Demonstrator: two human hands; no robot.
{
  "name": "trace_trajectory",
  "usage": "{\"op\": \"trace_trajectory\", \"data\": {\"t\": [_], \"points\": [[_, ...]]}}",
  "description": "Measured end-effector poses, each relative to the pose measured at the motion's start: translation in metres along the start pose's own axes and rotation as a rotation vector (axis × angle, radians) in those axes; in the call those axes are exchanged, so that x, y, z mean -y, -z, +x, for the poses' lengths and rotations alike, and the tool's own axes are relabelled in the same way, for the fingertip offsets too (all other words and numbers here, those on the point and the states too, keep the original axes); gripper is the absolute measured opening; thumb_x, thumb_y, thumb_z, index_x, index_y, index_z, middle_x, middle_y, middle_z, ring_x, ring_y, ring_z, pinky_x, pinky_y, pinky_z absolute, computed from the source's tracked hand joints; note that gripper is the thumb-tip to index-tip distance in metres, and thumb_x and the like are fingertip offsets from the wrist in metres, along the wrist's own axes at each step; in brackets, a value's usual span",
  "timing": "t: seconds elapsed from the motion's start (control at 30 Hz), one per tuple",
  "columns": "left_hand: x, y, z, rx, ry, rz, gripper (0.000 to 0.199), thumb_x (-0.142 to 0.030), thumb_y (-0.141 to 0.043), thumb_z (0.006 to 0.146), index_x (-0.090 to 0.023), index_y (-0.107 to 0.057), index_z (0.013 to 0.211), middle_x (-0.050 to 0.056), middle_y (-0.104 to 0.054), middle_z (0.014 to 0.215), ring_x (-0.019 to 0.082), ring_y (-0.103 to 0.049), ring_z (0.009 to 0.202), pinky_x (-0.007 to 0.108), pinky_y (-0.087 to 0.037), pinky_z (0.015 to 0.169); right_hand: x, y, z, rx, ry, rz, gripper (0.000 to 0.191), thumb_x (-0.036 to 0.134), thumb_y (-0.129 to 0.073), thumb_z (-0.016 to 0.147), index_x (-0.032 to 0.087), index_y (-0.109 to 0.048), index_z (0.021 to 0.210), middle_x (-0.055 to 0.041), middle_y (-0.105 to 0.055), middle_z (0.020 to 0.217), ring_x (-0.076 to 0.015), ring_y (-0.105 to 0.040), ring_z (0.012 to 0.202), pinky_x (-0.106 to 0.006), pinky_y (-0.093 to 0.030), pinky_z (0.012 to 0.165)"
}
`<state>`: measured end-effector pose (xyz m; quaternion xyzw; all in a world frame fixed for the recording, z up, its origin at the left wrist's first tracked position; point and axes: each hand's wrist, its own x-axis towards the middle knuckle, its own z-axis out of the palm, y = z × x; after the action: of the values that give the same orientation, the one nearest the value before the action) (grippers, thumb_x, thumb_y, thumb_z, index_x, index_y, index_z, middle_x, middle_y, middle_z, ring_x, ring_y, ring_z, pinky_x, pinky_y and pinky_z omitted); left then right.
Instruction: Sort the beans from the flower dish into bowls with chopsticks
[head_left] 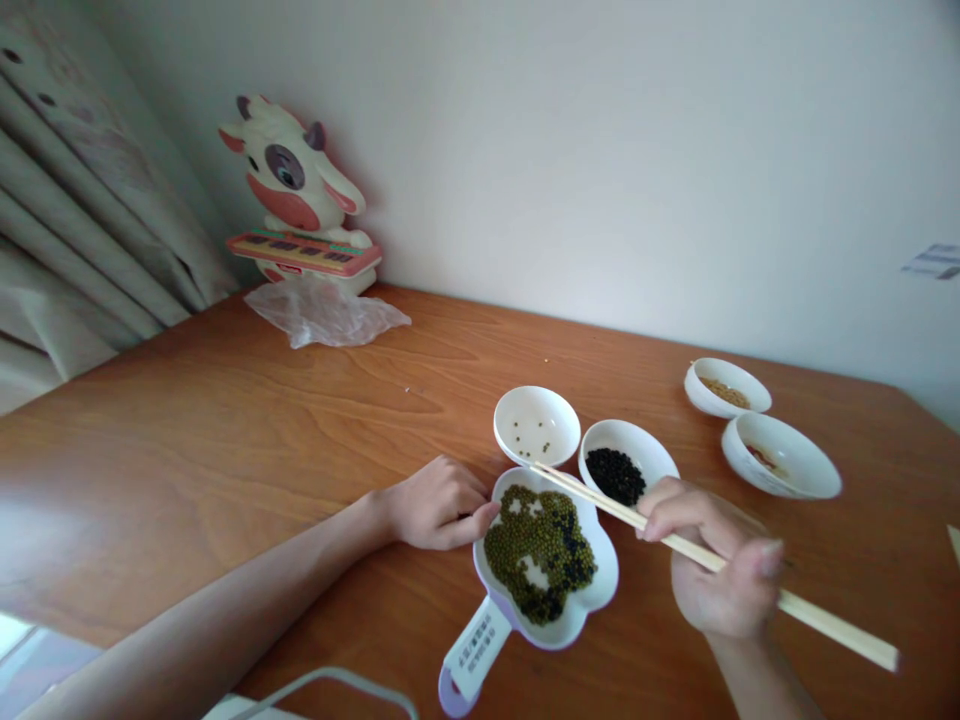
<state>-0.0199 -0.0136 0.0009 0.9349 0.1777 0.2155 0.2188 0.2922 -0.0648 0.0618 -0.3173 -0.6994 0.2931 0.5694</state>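
Observation:
My right hand [712, 560] grips a pair of wooden chopsticks [615, 508]; their tips are close together near the front rim of a white bowl [537, 428] with a few green beans inside. My left hand [442, 505] rests on the table, fingers curled, its thumb at the left rim of a white, flower-shaped dish with a handle [600, 575]. Green beans [517, 540] mixed with black beans [574, 560] lie in this dish. A second white bowl [652, 450] holds a heap of black beans and stands just behind my right hand.
Two more white bowls stand at the right: the rear one [694, 395] with tan grains, the nearer one [810, 465] with some reddish bits. A cow-shaped toy keyboard [304, 250] and a clear plastic bag [330, 315] are at the back left. A pale cable [337, 675] runs along the front.

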Motion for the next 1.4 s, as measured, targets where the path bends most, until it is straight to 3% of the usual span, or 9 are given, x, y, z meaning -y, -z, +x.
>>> {"op": "trace_trajectory", "data": {"t": [0.17, 0.43, 0.77, 0.9, 1.1, 1.4], "points": [[-0.001, 0.0, 0.0, -0.012, -0.002, 0.012, 0.044, -0.026, -0.044, 0.108, -0.02, -0.048, 0.064, 0.004, -0.063, 0.064, 0.014, -0.057, 0.058, 0.03, -0.036, 0.056, -0.004, 0.011, -0.011, 0.184, -0.155, -0.015, 0.076, 0.074, -0.018, 0.101, 0.022, -0.062, 0.067, -0.003, -0.058, 0.059, -0.0184, -0.055, 0.056, -0.034, -0.042, 0.056], [0.002, -0.002, -0.002, -0.013, -0.001, 0.011, 0.044, -0.026, -0.044, 0.108, -0.02, -0.049, 0.064, 0.004, -0.063, 0.064, 0.014, -0.057, 0.057, 0.03, -0.037, 0.056, -0.018, 0.028, -0.016, 0.291, -0.288, -0.043, 0.083, 0.078, -0.008, 0.097, 0.023, -0.064, 0.07, -0.0037, -0.059, 0.064, -0.019, -0.055, 0.06, -0.034, -0.044, 0.057], [-0.001, 0.001, -0.001, 0.036, 0.034, 0.022, 0.042, -0.026, -0.043, 0.108, -0.02, -0.048, 0.066, 0.005, -0.062, 0.065, 0.014, -0.057, 0.059, 0.031, -0.037, 0.057, -0.028, 0.026, -0.027, 0.247, -0.309, -0.032, 0.074, 0.062, -0.013, 0.106, 0.023, -0.067, 0.073, -0.0047, -0.06, 0.066, -0.019, -0.054, 0.063, -0.034, -0.043, 0.061], [0.0, 0.0, -0.002, 0.051, 0.046, 0.031, 0.042, -0.027, -0.042, 0.108, -0.02, -0.048, 0.067, 0.005, -0.063, 0.066, 0.014, -0.057, 0.06, 0.031, -0.036, 0.057, -0.022, 0.021, -0.023, 0.219, -0.28, -0.032, 0.077, 0.069, -0.016, 0.103, 0.023, -0.068, 0.071, -0.004, -0.059, 0.062, -0.0193, -0.054, 0.061, -0.034, -0.043, 0.06], [0.0, 0.0, -0.002, 0.033, 0.042, 0.032, 0.044, -0.028, -0.042, 0.108, -0.02, -0.047, 0.066, 0.005, -0.064, 0.066, 0.014, -0.058, 0.059, 0.03, -0.036, 0.057, -0.019, 0.021, -0.022, 0.29, -0.238, -0.08, 0.081, 0.078, -0.012, 0.098, 0.023, -0.066, 0.074, -0.0049, -0.063, 0.068, -0.0208, -0.058, 0.064, -0.036, -0.044, 0.063], [0.002, -0.001, -0.001, 0.014, 0.028, 0.031, 0.046, -0.029, -0.042, 0.109, -0.019, -0.046, 0.064, 0.005, -0.063, 0.063, 0.013, -0.056, 0.056, 0.029, -0.035, 0.056, -0.03, 0.023, -0.032, 0.316, -0.254, -0.034, 0.068, 0.059, -0.014, 0.107, 0.024, -0.066, 0.079, -0.0043, -0.061, 0.071, -0.0193, -0.054, 0.066, -0.035, -0.042, 0.063]]}}
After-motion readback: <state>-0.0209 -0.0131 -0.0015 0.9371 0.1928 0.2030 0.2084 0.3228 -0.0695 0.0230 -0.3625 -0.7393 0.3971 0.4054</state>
